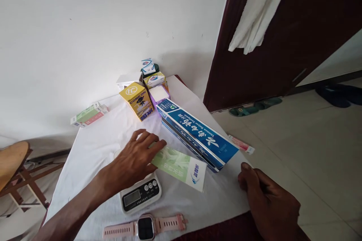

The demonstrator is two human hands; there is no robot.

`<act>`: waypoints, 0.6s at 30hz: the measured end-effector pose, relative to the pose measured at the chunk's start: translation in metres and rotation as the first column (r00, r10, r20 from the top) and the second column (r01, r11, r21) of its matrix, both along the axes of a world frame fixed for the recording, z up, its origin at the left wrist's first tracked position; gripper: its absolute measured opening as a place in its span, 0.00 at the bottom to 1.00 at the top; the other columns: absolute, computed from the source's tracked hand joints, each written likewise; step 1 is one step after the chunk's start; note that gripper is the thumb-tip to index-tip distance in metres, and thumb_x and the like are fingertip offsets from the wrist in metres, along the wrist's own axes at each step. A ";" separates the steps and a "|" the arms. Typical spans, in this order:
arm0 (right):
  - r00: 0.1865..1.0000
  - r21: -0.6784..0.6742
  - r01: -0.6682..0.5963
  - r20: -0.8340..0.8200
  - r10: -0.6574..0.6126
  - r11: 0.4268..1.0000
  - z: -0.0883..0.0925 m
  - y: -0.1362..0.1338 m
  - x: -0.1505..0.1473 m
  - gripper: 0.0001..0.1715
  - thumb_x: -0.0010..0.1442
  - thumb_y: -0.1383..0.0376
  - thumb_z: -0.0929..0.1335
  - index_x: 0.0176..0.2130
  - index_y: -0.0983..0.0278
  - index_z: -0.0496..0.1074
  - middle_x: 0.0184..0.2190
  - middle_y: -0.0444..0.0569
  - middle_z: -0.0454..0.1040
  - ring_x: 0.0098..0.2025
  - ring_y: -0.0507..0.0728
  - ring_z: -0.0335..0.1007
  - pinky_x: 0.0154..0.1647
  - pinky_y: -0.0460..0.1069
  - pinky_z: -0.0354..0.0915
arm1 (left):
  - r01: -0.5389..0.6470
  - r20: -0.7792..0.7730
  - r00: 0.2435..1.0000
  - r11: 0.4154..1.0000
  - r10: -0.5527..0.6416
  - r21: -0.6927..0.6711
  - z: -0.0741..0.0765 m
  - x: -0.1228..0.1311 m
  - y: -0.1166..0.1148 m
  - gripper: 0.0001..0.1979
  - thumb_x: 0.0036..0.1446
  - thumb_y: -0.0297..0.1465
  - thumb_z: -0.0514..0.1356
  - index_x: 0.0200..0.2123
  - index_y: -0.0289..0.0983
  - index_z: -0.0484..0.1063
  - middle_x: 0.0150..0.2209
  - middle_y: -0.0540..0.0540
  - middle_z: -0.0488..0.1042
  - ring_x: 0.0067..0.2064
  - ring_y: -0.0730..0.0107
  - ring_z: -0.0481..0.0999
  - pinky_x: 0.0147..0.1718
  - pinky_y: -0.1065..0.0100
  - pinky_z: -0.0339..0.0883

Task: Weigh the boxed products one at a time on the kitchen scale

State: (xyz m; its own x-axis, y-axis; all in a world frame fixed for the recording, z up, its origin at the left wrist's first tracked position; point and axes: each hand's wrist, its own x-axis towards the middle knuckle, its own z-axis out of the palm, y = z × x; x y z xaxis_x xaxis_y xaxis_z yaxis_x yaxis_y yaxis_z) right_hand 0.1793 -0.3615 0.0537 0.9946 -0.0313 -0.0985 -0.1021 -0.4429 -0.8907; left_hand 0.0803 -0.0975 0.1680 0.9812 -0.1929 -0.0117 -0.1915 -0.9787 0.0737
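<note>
My left hand (141,154) is closed on one end of a flat green-and-white toothpaste box (181,167). Beneath that hand, partly hidden by it, lies a white digital scale (143,194) with a small display and buttons. Behind the held box rests a long blue toothpaste carton (198,128), lying at a slant. My right hand (268,196) is curled into a fist by the table's right edge, with nothing visible in it. A pink smartwatch (145,228) lies at the front, its strap spread out.
A yellow box (137,99), a purple-and-white box (158,94) and other small cartons cluster at the back of the cloth-covered table (96,165). Green-and-red cartons (89,115) lie back left. A red-and-white box (241,144) shows by the right edge. A wooden stool (14,162) stands left.
</note>
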 end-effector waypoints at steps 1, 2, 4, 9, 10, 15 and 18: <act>1.000 -0.006 0.003 -0.007 -0.003 1.000 0.001 0.000 0.000 0.28 0.62 0.44 0.66 0.21 0.60 0.66 0.17 0.41 0.65 0.23 0.54 0.62 0.31 0.49 0.58 | -0.054 0.004 0.999 0.999 0.054 0.002 0.006 -0.011 0.004 0.30 0.58 0.26 0.68 0.61 0.40 0.63 0.53 0.41 0.73 0.55 0.52 0.71 0.59 0.48 0.62; 1.000 -0.018 0.004 -0.014 -0.004 1.000 0.001 0.000 0.000 0.27 0.62 0.45 0.66 0.21 0.60 0.66 0.17 0.42 0.66 0.24 0.54 0.64 0.32 0.50 0.59 | -0.105 -0.004 0.994 0.994 0.105 0.003 0.009 -0.022 0.009 0.30 0.58 0.28 0.69 0.61 0.40 0.63 0.52 0.41 0.73 0.54 0.52 0.71 0.57 0.49 0.63; 1.000 -0.050 -0.002 -0.028 0.001 0.999 0.001 0.000 0.001 0.27 0.62 0.46 0.65 0.21 0.59 0.66 0.18 0.42 0.67 0.24 0.55 0.65 0.33 0.50 0.59 | -0.202 -0.045 0.978 0.979 0.203 0.011 0.006 -0.044 0.022 0.29 0.58 0.32 0.70 0.60 0.41 0.64 0.50 0.42 0.73 0.52 0.53 0.72 0.54 0.50 0.65; 0.997 -0.103 -0.065 -0.053 0.060 0.993 -0.007 -0.004 0.007 0.24 0.59 0.46 0.64 0.22 0.59 0.67 0.19 0.44 0.70 0.26 0.57 0.68 0.33 0.50 0.60 | -0.352 -0.109 0.929 0.935 0.353 0.027 -0.027 -0.085 0.054 0.30 0.58 0.35 0.71 0.60 0.40 0.64 0.49 0.42 0.74 0.51 0.52 0.73 0.52 0.49 0.67; 0.996 -0.115 -0.073 -0.054 0.068 0.991 -0.009 -0.005 0.008 0.24 0.59 0.46 0.64 0.22 0.59 0.68 0.20 0.45 0.71 0.27 0.58 0.69 0.33 0.50 0.61 | -0.366 -0.114 0.924 0.930 0.366 0.021 -0.032 -0.089 0.057 0.31 0.58 0.35 0.71 0.61 0.41 0.63 0.50 0.42 0.74 0.52 0.52 0.73 0.53 0.49 0.67; 0.997 -0.134 -0.040 -0.065 0.031 0.990 -0.007 -0.002 0.005 0.23 0.58 0.46 0.65 0.22 0.58 0.67 0.21 0.45 0.72 0.28 0.59 0.70 0.36 0.51 0.62 | -0.393 -0.097 0.916 0.919 0.389 -0.029 -0.032 -0.096 0.057 0.44 0.52 0.34 0.75 0.66 0.45 0.57 0.55 0.42 0.71 0.55 0.50 0.71 0.55 0.48 0.67; 0.998 -0.144 -0.016 -0.064 0.007 0.990 -0.005 0.000 0.002 0.23 0.60 0.47 0.65 0.23 0.58 0.68 0.21 0.45 0.73 0.30 0.60 0.71 0.36 0.52 0.63 | -0.393 -0.064 0.919 0.918 0.390 -0.057 -0.026 -0.094 0.054 0.50 0.49 0.34 0.76 0.69 0.47 0.52 0.59 0.40 0.68 0.59 0.48 0.68 0.57 0.47 0.65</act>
